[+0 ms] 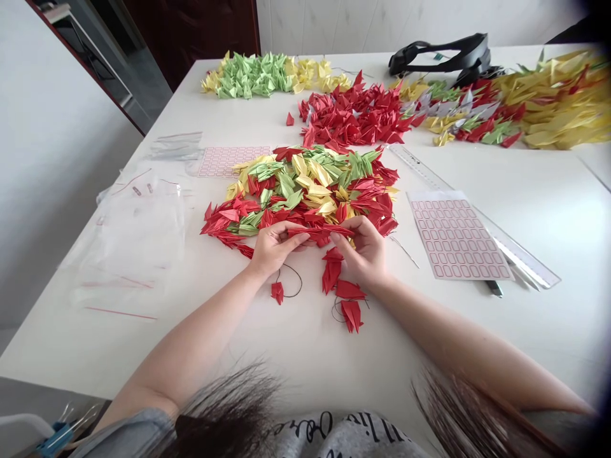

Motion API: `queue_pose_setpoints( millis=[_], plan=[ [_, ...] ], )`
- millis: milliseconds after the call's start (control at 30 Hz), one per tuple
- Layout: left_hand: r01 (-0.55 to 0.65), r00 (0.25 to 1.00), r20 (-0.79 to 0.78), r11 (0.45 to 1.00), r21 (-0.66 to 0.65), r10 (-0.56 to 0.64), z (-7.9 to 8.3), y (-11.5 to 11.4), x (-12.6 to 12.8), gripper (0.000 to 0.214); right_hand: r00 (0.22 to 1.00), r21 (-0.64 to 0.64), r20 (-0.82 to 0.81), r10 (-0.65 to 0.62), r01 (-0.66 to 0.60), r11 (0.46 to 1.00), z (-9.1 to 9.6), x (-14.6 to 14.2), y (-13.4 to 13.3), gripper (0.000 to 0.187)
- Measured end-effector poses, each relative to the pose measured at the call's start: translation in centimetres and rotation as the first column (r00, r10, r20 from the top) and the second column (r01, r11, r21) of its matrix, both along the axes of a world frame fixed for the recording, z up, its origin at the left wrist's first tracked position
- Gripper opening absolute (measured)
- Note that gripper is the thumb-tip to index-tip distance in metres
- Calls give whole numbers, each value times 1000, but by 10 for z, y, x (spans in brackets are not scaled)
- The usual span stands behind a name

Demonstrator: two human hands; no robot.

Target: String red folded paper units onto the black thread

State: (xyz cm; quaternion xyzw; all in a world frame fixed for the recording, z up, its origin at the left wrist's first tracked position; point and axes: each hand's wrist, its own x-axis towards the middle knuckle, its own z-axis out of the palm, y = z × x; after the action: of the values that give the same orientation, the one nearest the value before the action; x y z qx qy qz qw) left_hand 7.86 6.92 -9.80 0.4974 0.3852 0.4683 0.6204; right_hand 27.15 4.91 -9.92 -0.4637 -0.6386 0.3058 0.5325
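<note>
Between my two hands stretches a row of folded red paper pieces (317, 234), pressed close together. My left hand (277, 247) pinches its left end, and my right hand (363, 249) grips the right end with the thumb on top. Just beyond lies a large heap of red, green and yellow folded paper pieces (305, 178). Below my right hand, several red folded pieces (351, 316) hang loosely along a dark thread on the table. A single red piece (277, 292) sits by a loop of dark thread (301, 286) under my left hand.
Clear plastic bags (136, 235) lie at the left. A label sheet (461, 238) overlaps a clear ruler (529, 257) on the right. Farther back are a green pile (255, 75), a red pile (356, 114), a yellow pile (568, 102) and a black head strap (443, 57).
</note>
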Motion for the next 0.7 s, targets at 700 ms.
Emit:
queue_pose_setpoints(
  millis=[700],
  plan=[
    [-8, 974, 224, 995, -99, 30, -1, 3, -1, 28, 1000, 116, 14, -20, 18, 993, -7, 2, 0, 10]
  ],
)
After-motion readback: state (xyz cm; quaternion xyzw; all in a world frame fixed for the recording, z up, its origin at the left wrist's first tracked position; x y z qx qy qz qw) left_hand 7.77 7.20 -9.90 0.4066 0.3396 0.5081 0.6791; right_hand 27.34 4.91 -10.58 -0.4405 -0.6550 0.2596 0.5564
